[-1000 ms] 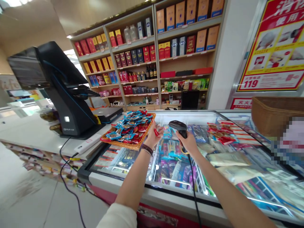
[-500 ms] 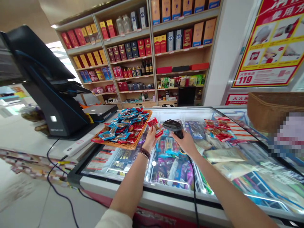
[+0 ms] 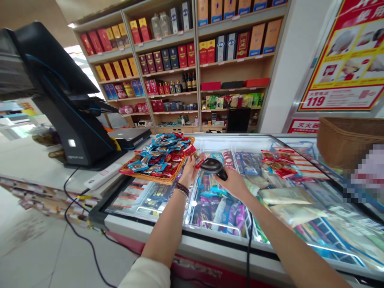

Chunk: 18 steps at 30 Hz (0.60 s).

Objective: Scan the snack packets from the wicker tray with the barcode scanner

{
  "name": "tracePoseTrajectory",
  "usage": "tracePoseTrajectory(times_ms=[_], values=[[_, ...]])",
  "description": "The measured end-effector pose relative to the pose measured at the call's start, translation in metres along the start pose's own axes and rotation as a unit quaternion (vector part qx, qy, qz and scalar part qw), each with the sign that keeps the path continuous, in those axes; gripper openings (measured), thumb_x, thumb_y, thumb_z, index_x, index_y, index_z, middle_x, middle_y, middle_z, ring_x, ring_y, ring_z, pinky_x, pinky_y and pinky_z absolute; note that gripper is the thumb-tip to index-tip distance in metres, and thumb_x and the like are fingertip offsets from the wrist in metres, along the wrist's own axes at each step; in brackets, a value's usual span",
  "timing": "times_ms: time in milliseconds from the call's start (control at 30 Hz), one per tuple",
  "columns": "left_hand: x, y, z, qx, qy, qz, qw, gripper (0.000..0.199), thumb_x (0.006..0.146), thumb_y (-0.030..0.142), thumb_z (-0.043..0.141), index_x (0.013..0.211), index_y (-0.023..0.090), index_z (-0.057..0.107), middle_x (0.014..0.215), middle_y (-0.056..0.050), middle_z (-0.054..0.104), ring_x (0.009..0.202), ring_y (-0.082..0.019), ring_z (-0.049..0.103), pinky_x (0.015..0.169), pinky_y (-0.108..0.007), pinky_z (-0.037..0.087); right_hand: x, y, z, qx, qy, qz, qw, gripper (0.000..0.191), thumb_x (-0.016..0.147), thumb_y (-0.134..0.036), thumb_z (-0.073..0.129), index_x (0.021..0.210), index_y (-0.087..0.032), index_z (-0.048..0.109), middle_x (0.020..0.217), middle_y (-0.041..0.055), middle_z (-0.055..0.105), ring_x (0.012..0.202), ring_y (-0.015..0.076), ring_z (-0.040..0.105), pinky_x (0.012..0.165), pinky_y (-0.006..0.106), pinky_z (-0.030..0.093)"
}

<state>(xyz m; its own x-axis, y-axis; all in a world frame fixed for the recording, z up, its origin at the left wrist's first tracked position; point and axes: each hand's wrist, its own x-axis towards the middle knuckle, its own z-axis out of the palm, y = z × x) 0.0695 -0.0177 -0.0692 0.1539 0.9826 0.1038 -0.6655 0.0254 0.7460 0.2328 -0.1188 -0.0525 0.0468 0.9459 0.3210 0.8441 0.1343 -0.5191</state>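
My left hand (image 3: 189, 171) is closed on a small red snack packet (image 3: 199, 159), held over the glass-topped freezer (image 3: 192, 238). In my right hand (image 3: 234, 183) is a black handheld barcode scanner (image 3: 212, 165), its head turned left and close to the packet. The scanner's cable (image 3: 249, 248) hangs down over the freezer's front edge. Left of my hands, a shallow wicker basket (image 3: 163, 180) is heaped with blue and red snack packets (image 3: 163, 154). A smaller pile of red packets (image 3: 282, 163) lies on the glass to the right.
A black point-of-sale terminal (image 3: 78, 136) and a flat scale (image 3: 132, 138) stand on the left counter. A brown wicker basket (image 3: 348, 140) sits at the right. Shelves of boxed goods (image 3: 168, 58) line the back. A black cable (image 3: 79, 236) runs toward the floor.
The scanner has moved slightly left and down, closer to the packet in my left hand. The packet is turned and more covered by the scanner. The view has shifted a little.
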Motion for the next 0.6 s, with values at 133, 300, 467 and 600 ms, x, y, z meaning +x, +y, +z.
tracePoseTrajectory(times_ms=[133,300,467,600], values=[[0.000,0.001,0.001,-0.009,0.002,0.009,1.000,0.025,0.100,0.019,0.043,0.123,0.020,0.054,0.122,-0.010,0.069,0.119,-0.018,0.064,0.107,-0.036,0.048,0.000,0.001,-0.003,-0.006,0.002,0.001,1.000,0.024,0.085,-0.042,0.061,0.090,-0.020,0.069,0.073,0.0054,0.072,0.071,0.0219,0.067,0.056,0.025,0.033],[0.002,0.001,-0.002,0.004,0.010,0.013,1.000,0.025,0.099,0.020,0.045,0.123,0.018,0.054,0.125,-0.011,0.068,0.121,-0.020,0.063,0.108,-0.038,0.047,0.000,0.000,-0.007,-0.003,0.009,0.003,1.000,0.023,0.085,-0.042,0.060,0.090,-0.021,0.069,0.078,0.0063,0.073,0.074,0.0226,0.068,0.057,0.025,0.033],[0.004,-0.008,-0.008,0.049,0.024,-0.011,0.998,0.022,0.098,0.026,0.052,0.118,0.019,0.055,0.125,-0.013,0.068,0.112,-0.020,0.068,0.104,-0.042,0.050,0.001,0.017,-0.019,0.038,0.016,0.017,0.999,0.028,0.083,-0.047,0.058,0.086,-0.021,0.067,0.069,0.0048,0.069,0.068,0.0226,0.066,0.055,0.026,0.036],[0.011,-0.027,-0.002,0.162,0.036,-0.076,0.983,0.022,0.092,0.034,0.062,0.106,0.018,0.059,0.101,-0.011,0.075,0.093,-0.021,0.073,0.091,-0.042,0.057,-0.004,0.062,-0.046,0.074,0.021,0.077,0.994,0.031,0.084,-0.051,0.056,0.079,-0.021,0.062,0.051,0.0011,0.060,0.052,0.0195,0.061,0.051,0.026,0.037]])
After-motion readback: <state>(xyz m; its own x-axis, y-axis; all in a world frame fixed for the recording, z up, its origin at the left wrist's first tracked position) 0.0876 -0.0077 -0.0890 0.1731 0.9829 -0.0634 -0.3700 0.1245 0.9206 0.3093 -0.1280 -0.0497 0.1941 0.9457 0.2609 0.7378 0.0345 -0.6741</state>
